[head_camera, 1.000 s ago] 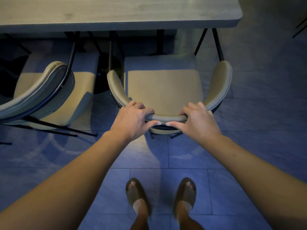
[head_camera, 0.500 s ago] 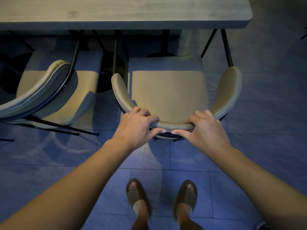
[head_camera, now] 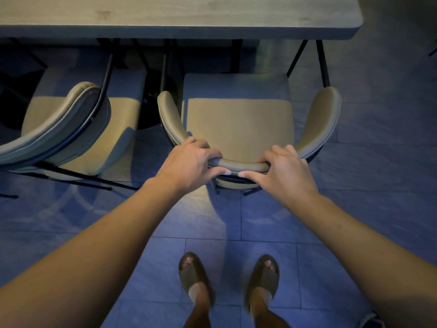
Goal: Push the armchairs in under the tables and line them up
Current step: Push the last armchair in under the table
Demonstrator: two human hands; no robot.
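Note:
A beige armchair [head_camera: 238,119] with a curved backrest stands in front of me, its seat front just under the edge of the grey wooden table [head_camera: 179,17]. My left hand [head_camera: 191,164] grips the left part of the backrest top, fingers over the rim and thumb behind. My right hand [head_camera: 286,171] grips the right part the same way. A second beige armchair [head_camera: 71,129] stands to the left, turned at an angle, its seat partly under the table.
Black metal table legs [head_camera: 322,62] rise just right of the armchair I hold. A dark round table base [head_camera: 156,100] sits between the two chairs. My feet in brown sandals [head_camera: 194,278] stand on the grey tiled floor behind the chair.
The armchair I hold has shifted a little to the right and back toward me between the earliest frame and now. Both hands keep their grip on the backrest.

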